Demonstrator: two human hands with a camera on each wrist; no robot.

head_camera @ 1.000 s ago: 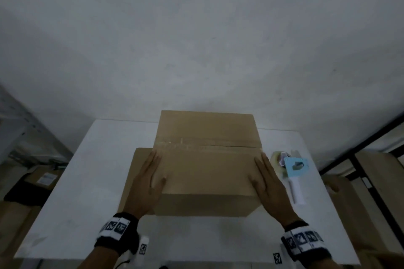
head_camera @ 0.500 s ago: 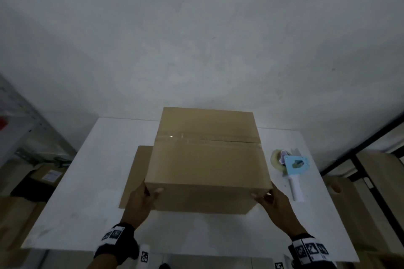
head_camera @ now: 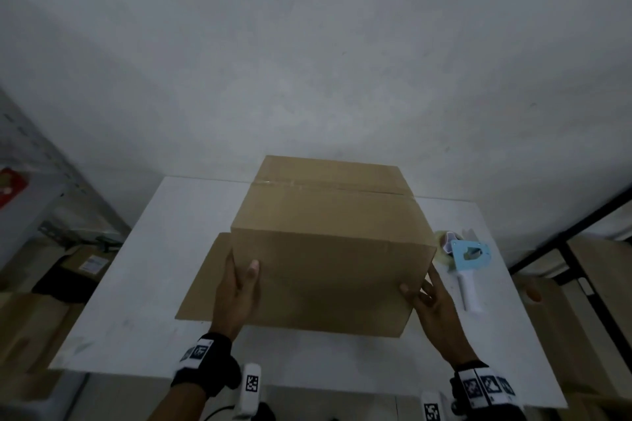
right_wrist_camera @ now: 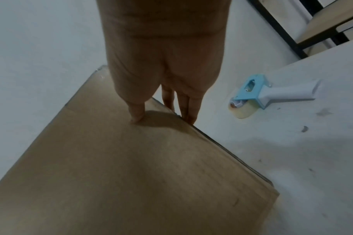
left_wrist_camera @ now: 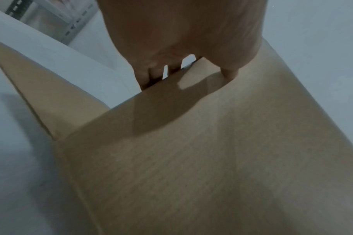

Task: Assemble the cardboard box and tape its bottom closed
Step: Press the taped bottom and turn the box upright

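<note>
Both hands, left (head_camera: 239,287) and right (head_camera: 431,301), pinch the taped box (head_camera: 328,243) by its near corners, tilted off the surface (head_camera: 136,284); best turned over slowly, grip even, clear of the dispenser (head_camera: 466,260).

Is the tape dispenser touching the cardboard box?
Apart. The right wrist view shows bare white table between the tape dispenser and the cardboard box.
</note>
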